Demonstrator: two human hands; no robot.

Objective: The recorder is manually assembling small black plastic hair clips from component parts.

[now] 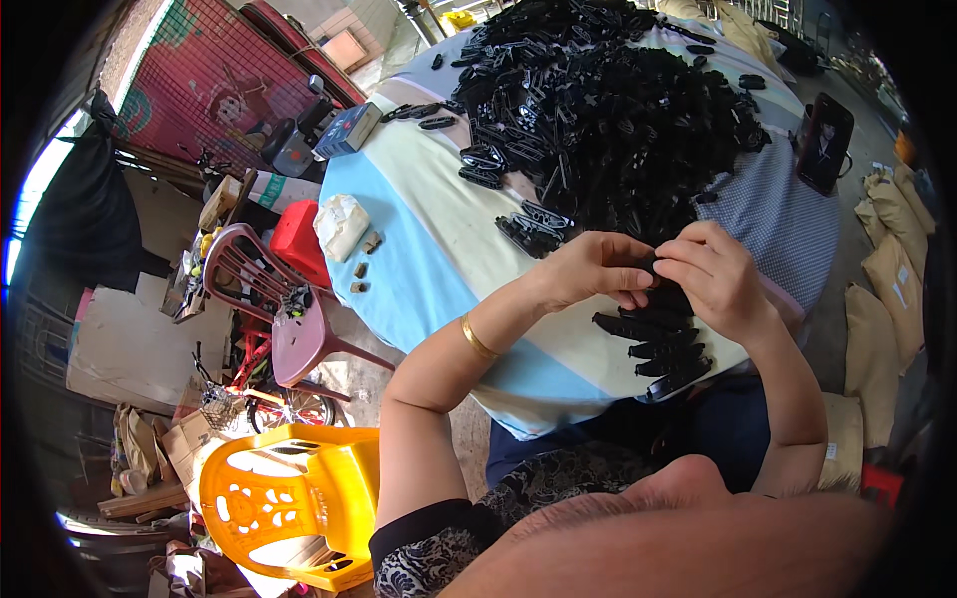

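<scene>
My left hand (595, 267) and my right hand (716, 279) meet over the near edge of a round table (419, 249) covered with a blue and cream cloth. Both pinch one small black plastic piece (648, 265) between their fingertips. Just below the hands lies a short row of similar black pieces (658, 349). A large heap of black plastic parts (608, 110) fills the middle and far side of the table. A gold bangle (477, 339) circles my left wrist.
A phone (824, 142) stands propped at the table's right. A white cloth bundle (341, 225) and small brown bits lie at the left edge. A dark red plastic chair (279, 299), a yellow chair (289, 498) and tan sacks (892, 259) surround the table.
</scene>
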